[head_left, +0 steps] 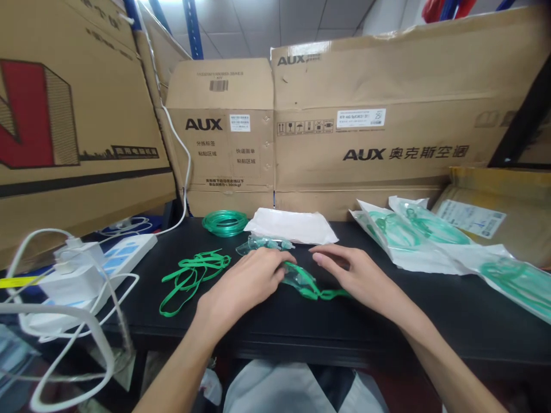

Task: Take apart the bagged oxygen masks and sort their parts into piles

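Leftward, a white plastic power strip (129, 251) sits along the left side of the black tabletop (408, 330); a tangled flat green strap (193, 263) lies just beside the left hand (245, 276), whose thumb and fingers close on a clear plastic green-rimmed mask (302, 279), mid-table. Black surface runs from it to the front edge. The right hand (364, 275), thumb and fingers apart, is near; beyond more black surface lie clear-and-white packets of green tubing (400, 232).

Soft, even indoor light, bright glare at the ceiling's (253, 26) left, wide-angle stretch toward the edges.

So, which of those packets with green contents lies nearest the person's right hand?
The leftmost packet; the middle packet and rightmost packet lie farther from the right hand.
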{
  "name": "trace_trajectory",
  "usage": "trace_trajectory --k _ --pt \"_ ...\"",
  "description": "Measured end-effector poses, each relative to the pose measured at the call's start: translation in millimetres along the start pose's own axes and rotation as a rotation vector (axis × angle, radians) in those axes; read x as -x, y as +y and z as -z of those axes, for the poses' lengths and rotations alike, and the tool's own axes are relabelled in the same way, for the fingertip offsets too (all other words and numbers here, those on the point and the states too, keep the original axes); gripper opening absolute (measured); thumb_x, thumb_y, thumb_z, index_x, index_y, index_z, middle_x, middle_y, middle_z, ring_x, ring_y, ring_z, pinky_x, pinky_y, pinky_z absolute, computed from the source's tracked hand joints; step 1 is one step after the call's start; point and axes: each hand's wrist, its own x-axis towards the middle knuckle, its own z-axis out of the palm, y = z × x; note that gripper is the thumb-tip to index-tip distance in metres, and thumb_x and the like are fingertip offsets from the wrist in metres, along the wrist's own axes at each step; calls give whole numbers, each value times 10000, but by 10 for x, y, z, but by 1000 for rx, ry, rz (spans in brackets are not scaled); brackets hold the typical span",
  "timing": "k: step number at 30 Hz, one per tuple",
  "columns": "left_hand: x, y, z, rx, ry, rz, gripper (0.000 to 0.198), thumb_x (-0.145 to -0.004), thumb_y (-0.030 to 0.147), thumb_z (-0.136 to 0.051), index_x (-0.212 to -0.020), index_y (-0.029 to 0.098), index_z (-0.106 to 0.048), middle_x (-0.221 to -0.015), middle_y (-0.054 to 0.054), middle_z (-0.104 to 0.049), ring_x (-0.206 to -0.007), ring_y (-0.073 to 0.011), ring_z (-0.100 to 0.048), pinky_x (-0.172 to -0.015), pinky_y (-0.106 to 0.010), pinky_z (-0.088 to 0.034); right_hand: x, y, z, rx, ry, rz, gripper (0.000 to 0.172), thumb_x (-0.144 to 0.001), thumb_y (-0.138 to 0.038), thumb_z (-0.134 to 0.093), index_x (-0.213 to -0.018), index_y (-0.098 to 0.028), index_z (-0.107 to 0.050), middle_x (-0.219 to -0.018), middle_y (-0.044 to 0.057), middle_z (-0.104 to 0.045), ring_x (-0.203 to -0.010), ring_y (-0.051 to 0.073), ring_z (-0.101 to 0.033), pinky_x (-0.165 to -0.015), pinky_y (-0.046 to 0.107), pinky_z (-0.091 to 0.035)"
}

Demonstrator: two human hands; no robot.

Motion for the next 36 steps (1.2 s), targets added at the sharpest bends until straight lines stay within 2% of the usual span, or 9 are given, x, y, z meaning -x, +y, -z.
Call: trace_trajectory --k 3,7,11,14,16,18,23,31,36 --pt "-77 53 -91 65 167 -150 277 -1028 205 -496 -1217 306 -672 -1262 5 -703 -1184 -212 -636 -1053 -343 -441 7 -44 10 -116 -80 -34 368 -996 -528 -579 -1137 -239 -759 -1060 45 -770 -946 248 -709 -878 363 -537" --pt "-154 221 -124 178 404 -212 258 -982 66 -522 -1112 258 -635 -1135 23 -707 -1078 -165 -646 -966 -301 -460 19 -122 42 -299 -209 -92 419 -993 -548 -581 -1162 -199 -739 -842 34 -724 -772 205 -667 -755 344 -539" --pt "-239 352 -179 314 576 -190 258 -931 63 -602 -1130 227 -597 -1171 -9 -667 -1039 -160 -640 -870 -278 -487 33 -156 40 -487 -159 -151 444 -924 -503 -715 -1252 -204 -685 -868 30 -720 -780 188 -667 -781 348 -560" --pt "-285 410 -228 480 698 -51 175 -938 161 -652 -1100 205 -601 -1144 -27 -663 -971 -153 -649 -773 -262 -491 29 -158 21 -576 -57 -147 391 -896 -451 -763 -1190 -202 -693 -949 44 -714 -861 191 -662 -814 347 -577" --pt "-297 439 -245 581 672 -3 112 -976 234 -629 -1084 203 -628 -1107 -14 -688 -902 -135 -654 -727 -249 -481 18 -148 17 -608 5 -139 361 -894 -433 -765 -1164 -206 -695 -1055 64 -706 -935 203 -657 -810 343 -588" --pt "-297 463 -245 619 543 -41 135 -1002 305 -611 -1083 212 -666 -1072 5 -717 -855 -124 -647 -717 -241 -469 12 -132 21 -626 42 -130 354 -882 -417 -778 -1163 -221 -688 -1150 71 -689 -986 213 -657 -805 337 -595" --pt "-247 485 -183 618 293 -127 222 -1034 379 -564 -1003 209 -703 -872 38 -727 -732 -115 -600 -689 -235 -425 27 -122 33 -620 78 -141 395 -854 -413 -805 -1171 -239 -646 -1087 42 -693 -895 176 -667 -791 307 -591" --pt "-162 316 -104 605 221 -83 284 -994 498 -592 -914 237 -671 -766 60 -655 -658 -122 -501 -595 -245 -365 23 -136 70 -450 -53 -93 310 -922 -444 -720 -1135 -222 -679 -945 11 -667 -769 156 -629 -740 303 -541" --pt "-165 328 -126 533 199 -45 217 -987 399 -600 -854 234 -645 -713 58 -609 -645 -126 -495 -590 -259 -353 94 -133 360 -257 -3 -154 377 -857 -452 -783 -1130 -203 -713 -883 19 -705 -707 169 -625 -712 310 -509"
